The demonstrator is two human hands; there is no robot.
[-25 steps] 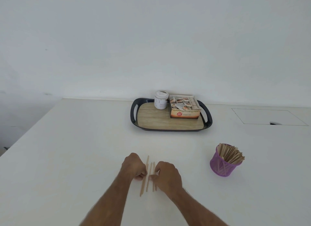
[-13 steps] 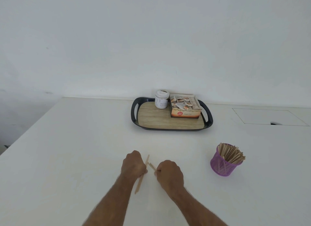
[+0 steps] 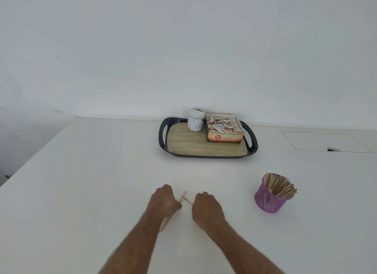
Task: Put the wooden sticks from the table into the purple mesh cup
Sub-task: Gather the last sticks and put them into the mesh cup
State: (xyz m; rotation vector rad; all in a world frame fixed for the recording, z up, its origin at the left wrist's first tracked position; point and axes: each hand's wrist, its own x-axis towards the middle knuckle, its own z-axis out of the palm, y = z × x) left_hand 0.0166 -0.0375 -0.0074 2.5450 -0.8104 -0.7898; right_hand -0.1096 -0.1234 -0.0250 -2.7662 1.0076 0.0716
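My left hand (image 3: 163, 202) is closed around a pale wooden stick (image 3: 166, 222) whose lower end slants down past my wrist and whose upper tip shows above my knuckles. My right hand (image 3: 206, 209) is closed on another wooden stick (image 3: 188, 201); only its short tip shows, crossing the left stick's tip between my hands. Both fists are low over the white table, near its front middle. To the right stands the purple mesh cup (image 3: 268, 201), upright and packed with several sticks (image 3: 280, 186) fanning out toward the right.
A black tray (image 3: 163, 139) with a wood-pattern floor sits at the back, holding a white jar (image 3: 195, 120) and an open box of tea sachets (image 3: 224, 130). A rectangular hatch (image 3: 324, 141) is set in the table at the far right. The wall rises behind.
A second ago three sticks lay flat between my hands. Both hands have closed on them and lifted them off the table; none lies between my fists now.
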